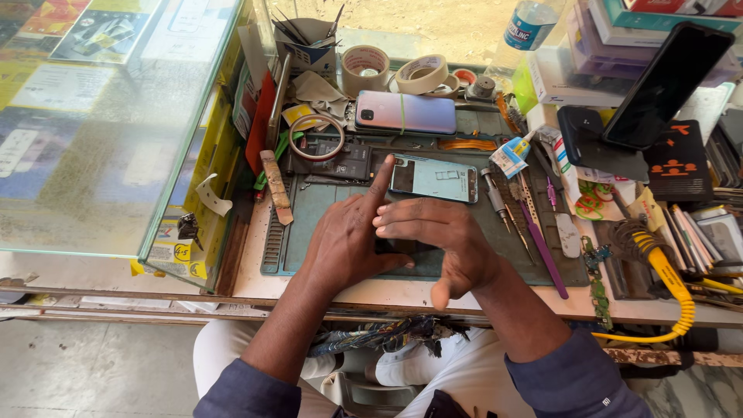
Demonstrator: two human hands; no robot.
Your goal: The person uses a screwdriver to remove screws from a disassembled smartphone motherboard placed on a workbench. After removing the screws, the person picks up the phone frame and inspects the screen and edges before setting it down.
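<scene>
1. Looking down on the bench, we find both hands meeting at the middle of the green work mat [309,224], over a small dark object [398,249] that is almost fully covered, so we cannot tell what it is.
2. Our left hand [348,236] lies over that object from 9 o'clock, index finger stretched toward 12 o'clock so its tip reaches the near edge of the opened phone frame [433,178]; whether the remaining fingers grip the dark object is hidden.
3. Our right hand [437,236] comes in from 3 o'clock with flat fingers laid across the left hand's knuckles, thumb hanging down toward 6 o'clock (it seems to press rather than pinch, though its underside is out of sight).
4. At 12 o'clock from the hands sits the phone frame, and beyond it a pinkish-blue phone [406,112] lying back up.
5. At 11 o'clock a ring of tape [316,138] rests on the mat; two larger tape rolls [395,71] stand farther back.
6. At 2 o'clock screwdrivers [495,197] and a purple pry tool [542,244] lie beside the mat.
7. At 3 o'clock, well apart, a yellow coiled cable [669,279] curls over the bench edge.
</scene>
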